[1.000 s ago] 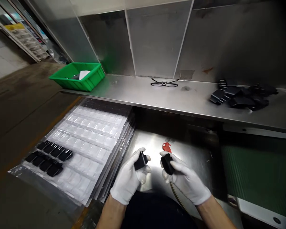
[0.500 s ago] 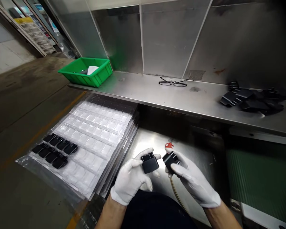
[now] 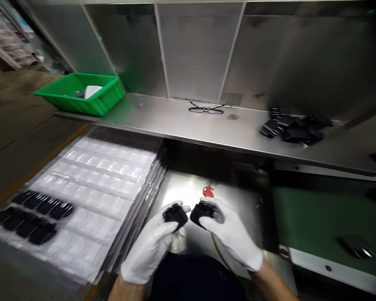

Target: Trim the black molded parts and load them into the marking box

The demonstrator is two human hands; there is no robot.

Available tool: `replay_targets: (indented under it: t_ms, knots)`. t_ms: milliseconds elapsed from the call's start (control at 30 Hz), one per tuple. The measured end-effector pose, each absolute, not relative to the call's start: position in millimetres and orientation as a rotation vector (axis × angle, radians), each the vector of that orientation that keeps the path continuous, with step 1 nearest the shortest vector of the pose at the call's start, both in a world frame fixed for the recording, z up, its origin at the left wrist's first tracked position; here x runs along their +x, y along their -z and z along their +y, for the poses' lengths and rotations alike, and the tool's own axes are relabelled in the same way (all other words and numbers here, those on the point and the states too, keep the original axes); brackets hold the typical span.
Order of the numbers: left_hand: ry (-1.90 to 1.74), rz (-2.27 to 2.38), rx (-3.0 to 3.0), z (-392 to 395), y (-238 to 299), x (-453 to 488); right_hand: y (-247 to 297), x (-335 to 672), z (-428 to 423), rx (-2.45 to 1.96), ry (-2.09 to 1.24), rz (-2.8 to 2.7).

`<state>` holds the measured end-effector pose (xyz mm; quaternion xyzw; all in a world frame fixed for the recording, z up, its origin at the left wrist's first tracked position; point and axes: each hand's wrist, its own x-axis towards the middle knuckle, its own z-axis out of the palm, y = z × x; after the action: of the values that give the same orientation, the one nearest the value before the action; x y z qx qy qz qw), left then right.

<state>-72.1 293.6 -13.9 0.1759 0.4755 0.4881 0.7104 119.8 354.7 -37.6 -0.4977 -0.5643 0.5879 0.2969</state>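
Both my hands wear white gloves and are low in the middle of the view. My left hand (image 3: 150, 246) grips a small black plastic part (image 3: 175, 215). My right hand (image 3: 230, 234) grips a second black plastic part (image 3: 202, 211). The two parts are close together, almost touching, above a shiny steel surface (image 3: 238, 200). A small red tool (image 3: 208, 191) lies on that surface just beyond the parts.
Stacked clear blister trays (image 3: 90, 184) lie to the left, with several black parts (image 3: 31, 213) in the top one. On the steel shelf (image 3: 175, 123) are a green bin (image 3: 78, 94), eyeglasses (image 3: 206, 109) and a pile of black parts (image 3: 294, 127). A green belt (image 3: 326, 221) runs at right.
My hands have brought the two black parts closer together and turned them. The view has swung right, so the trays and bin sit further left, with motion blur.
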Motion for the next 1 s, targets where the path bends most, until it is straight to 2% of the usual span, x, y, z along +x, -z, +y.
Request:
replay_targets:
  t_ms: [100, 167, 300, 467, 633, 767, 1000]
  knots:
    - [-1.163, 1.426, 0.232, 299.2, 19.7, -71.5, 120.2, 110.8, 347.7, -1.6, -1.359, -1.696]
    - [-1.191, 1.607, 0.149, 304.3, 24.9, -71.0, 179.9, 106.5, 344.9, -1.713, -1.341, -1.758]
    - [-1.122, 1.644, 0.121, 312.7, 27.7, -65.1, 249.8, 101.5, 342.4, -1.71, -1.294, -2.043]
    - [-1.15, 1.635, 0.076, 315.1, 27.4, -52.7, 239.6, 125.9, 342.9, -1.732, -1.163, -2.185]
    - [-1.297, 1.419, 0.152, 311.6, 37.4, -49.9, 230.1, 204.0, 332.6, -2.205, -0.943, -1.97]
    - [-1.318, 1.215, 0.126, 311.7, 33.2, -50.1, 258.1, 236.9, 332.2, -2.396, -1.043, -1.953]
    - [-1.356, 0.882, -0.018, 304.0, 16.9, -49.8, 280.1, 241.0, 334.1, -2.447, -1.219, -1.887]
